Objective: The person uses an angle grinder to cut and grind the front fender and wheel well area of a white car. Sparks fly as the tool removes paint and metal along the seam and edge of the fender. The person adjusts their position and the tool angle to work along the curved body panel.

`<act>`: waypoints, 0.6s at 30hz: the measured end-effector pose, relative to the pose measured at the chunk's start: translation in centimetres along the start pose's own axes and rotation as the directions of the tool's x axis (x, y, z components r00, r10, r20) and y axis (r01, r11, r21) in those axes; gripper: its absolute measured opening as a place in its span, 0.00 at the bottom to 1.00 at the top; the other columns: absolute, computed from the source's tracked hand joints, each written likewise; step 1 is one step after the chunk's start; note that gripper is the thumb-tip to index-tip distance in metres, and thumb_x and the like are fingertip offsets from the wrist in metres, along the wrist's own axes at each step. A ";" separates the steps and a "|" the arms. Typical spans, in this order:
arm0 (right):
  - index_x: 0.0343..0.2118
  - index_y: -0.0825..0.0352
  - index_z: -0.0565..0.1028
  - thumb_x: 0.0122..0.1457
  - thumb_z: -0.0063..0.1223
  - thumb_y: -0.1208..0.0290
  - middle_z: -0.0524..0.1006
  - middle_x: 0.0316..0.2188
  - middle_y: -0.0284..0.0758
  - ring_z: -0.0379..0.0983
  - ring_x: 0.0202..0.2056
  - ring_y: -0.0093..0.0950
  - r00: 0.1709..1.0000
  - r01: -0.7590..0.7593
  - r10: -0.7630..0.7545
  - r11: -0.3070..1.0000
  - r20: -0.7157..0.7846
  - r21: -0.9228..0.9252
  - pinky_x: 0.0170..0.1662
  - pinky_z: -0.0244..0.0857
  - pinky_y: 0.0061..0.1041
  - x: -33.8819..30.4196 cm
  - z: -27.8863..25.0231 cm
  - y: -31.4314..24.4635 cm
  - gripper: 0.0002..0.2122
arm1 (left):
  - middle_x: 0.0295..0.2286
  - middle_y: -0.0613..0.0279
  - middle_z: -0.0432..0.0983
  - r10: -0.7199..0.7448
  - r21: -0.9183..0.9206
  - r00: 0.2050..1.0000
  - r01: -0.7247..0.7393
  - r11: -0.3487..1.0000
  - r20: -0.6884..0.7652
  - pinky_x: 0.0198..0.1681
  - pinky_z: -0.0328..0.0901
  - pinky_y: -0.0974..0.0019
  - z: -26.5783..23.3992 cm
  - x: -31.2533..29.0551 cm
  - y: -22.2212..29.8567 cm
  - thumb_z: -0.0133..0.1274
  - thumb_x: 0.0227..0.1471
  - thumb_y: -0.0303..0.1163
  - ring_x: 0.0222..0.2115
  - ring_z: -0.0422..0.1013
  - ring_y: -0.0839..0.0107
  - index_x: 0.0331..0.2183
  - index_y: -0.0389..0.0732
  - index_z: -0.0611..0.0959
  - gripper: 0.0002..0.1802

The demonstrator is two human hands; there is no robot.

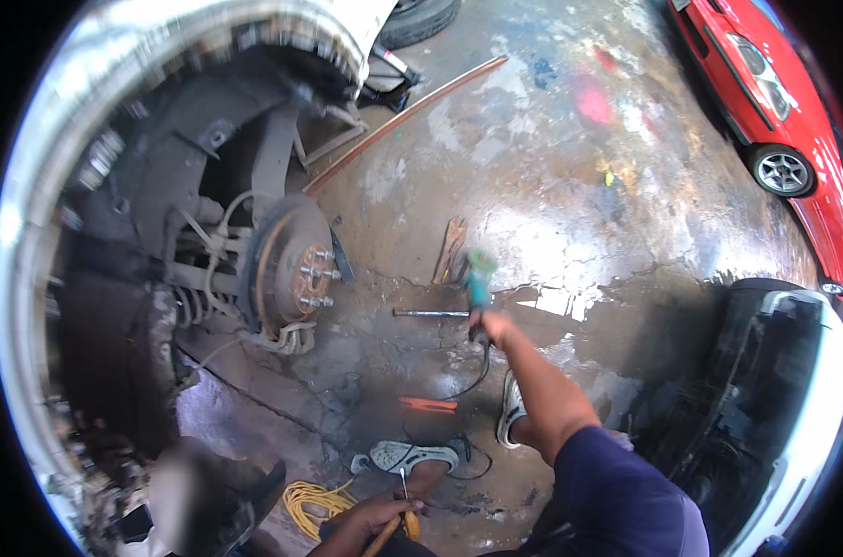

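Head view, brake disc [287, 269]: left of the frame, already uncovered, its studs [321, 274] bare; how much is left to do, I cannot tell.
Left hand [384, 512]: bottom middle, grip curled round what looks like a thin screwdriver [404, 483] pointing up.
Green power tool [480, 290]: middle of the frame, long way running up and down, blurry round head toward the top.
Right hand [492, 327]: middle, grip closed round the tool's lower end.
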State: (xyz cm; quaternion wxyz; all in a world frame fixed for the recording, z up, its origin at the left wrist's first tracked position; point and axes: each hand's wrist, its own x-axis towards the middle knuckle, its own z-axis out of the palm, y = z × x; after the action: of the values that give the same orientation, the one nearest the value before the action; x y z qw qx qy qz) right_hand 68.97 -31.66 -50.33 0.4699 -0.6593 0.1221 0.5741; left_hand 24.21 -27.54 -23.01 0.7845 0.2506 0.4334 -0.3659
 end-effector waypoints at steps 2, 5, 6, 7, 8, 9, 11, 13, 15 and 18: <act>0.36 0.63 0.87 0.54 0.64 0.61 0.85 0.37 0.40 0.81 0.37 0.37 0.984 -0.169 0.173 0.982 0.046 -0.081 0.41 0.74 0.45 -10.2 1.3 2.5 0.12 | 0.36 0.59 0.83 -0.106 -0.125 0.992 0.097 0.987 -0.067 0.47 0.73 0.62 4.9 -4.5 0.8 0.62 0.64 0.35 0.37 0.79 0.68 0.57 0.36 0.84 0.23; 0.47 0.67 0.86 0.57 0.67 0.64 0.85 0.43 0.42 0.82 0.43 0.39 0.938 -0.331 0.339 0.939 0.074 -0.096 0.46 0.74 0.44 -28.9 2.3 2.1 0.17 | 0.33 0.61 0.81 -0.149 -0.152 0.975 0.124 0.981 -0.166 0.44 0.73 0.62 9.8 -9.5 -1.0 0.63 0.64 0.38 0.37 0.80 0.67 0.58 0.35 0.84 0.25; 0.46 0.70 0.85 0.55 0.70 0.68 0.85 0.42 0.41 0.82 0.41 0.37 0.958 -0.272 0.276 0.960 0.072 -0.064 0.44 0.75 0.41 -31.5 1.6 8.0 0.16 | 0.33 0.61 0.81 -0.154 -0.100 0.975 0.139 0.985 -0.160 0.43 0.73 0.63 12.0 -11.3 0.9 0.63 0.63 0.39 0.37 0.80 0.68 0.58 0.35 0.84 0.26; 0.45 0.71 0.85 0.56 0.71 0.68 0.85 0.42 0.40 0.82 0.40 0.35 0.926 -0.353 0.343 0.935 0.160 0.036 0.43 0.75 0.38 -38.0 1.8 4.3 0.16 | 0.33 0.61 0.81 -0.140 -0.064 0.970 0.130 0.989 -0.197 0.42 0.73 0.63 13.5 -13.3 1.9 0.64 0.63 0.39 0.36 0.80 0.68 0.57 0.35 0.84 0.26; 0.45 0.72 0.85 0.57 0.71 0.66 0.85 0.41 0.40 0.82 0.39 0.34 0.925 -0.347 0.337 0.938 0.173 0.027 0.43 0.76 0.36 -42.3 1.2 4.4 0.17 | 0.33 0.61 0.81 -0.140 -0.025 0.967 0.138 0.990 -0.211 0.41 0.73 0.63 15.3 -15.2 2.9 0.64 0.63 0.40 0.35 0.80 0.68 0.57 0.35 0.84 0.26; 0.46 0.71 0.85 0.56 0.73 0.64 0.84 0.41 0.41 0.82 0.39 0.33 0.939 -0.305 0.314 0.949 0.142 -0.083 0.44 0.76 0.38 -45.8 0.2 4.0 0.19 | 0.34 0.62 0.82 -0.134 0.040 0.955 0.150 0.988 -0.263 0.40 0.74 0.63 16.7 -16.8 4.1 0.65 0.63 0.41 0.34 0.80 0.69 0.57 0.36 0.85 0.26; 0.46 0.76 0.83 0.54 0.74 0.61 0.85 0.39 0.45 0.84 0.37 0.35 0.962 -0.207 0.240 0.952 0.132 -0.224 0.42 0.77 0.38 -51.3 -2.9 -0.6 0.23 | 0.34 0.60 0.83 -0.004 0.168 0.976 0.041 0.985 -0.219 0.41 0.75 0.61 20.3 -20.4 9.3 0.64 0.64 0.40 0.36 0.80 0.68 0.56 0.37 0.85 0.25; 0.47 0.78 0.81 0.52 0.75 0.61 0.85 0.38 0.49 0.85 0.36 0.42 0.999 -0.013 0.039 0.850 0.038 -0.527 0.41 0.77 0.40 -55.2 -6.2 -6.2 0.27 | 0.35 0.60 0.83 0.073 0.206 0.981 -0.034 0.978 -0.182 0.41 0.75 0.60 22.2 -22.7 13.0 0.63 0.64 0.40 0.36 0.81 0.68 0.56 0.38 0.85 0.24; 0.54 0.76 0.74 0.51 0.75 0.55 0.84 0.41 0.55 0.83 0.42 0.52 0.983 0.122 -0.181 0.689 -0.007 -0.715 0.46 0.76 0.45 -59.7 -9.7 -15.4 0.35 | 0.37 0.60 0.83 0.088 0.152 0.983 -0.064 0.986 -0.159 0.41 0.75 0.61 21.5 -22.7 14.6 0.62 0.65 0.39 0.36 0.81 0.68 0.57 0.39 0.85 0.22; 0.56 0.73 0.69 0.50 0.76 0.55 0.82 0.42 0.56 0.81 0.46 0.57 0.860 0.216 -0.501 0.532 -0.099 -0.819 0.51 0.75 0.48 -63.7 -14.5 -23.6 0.37 | 0.36 0.61 0.83 0.208 0.197 0.972 -0.184 0.963 -0.110 0.41 0.75 0.62 19.9 -22.6 16.2 0.62 0.65 0.38 0.36 0.81 0.69 0.56 0.39 0.86 0.22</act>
State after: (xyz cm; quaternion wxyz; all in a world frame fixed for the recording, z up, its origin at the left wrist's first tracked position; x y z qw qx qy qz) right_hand 75.02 -54.30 15.12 0.2159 -0.8913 -0.2061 0.3413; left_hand 38.89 -23.75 7.67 0.7604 0.3875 0.4205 -0.3079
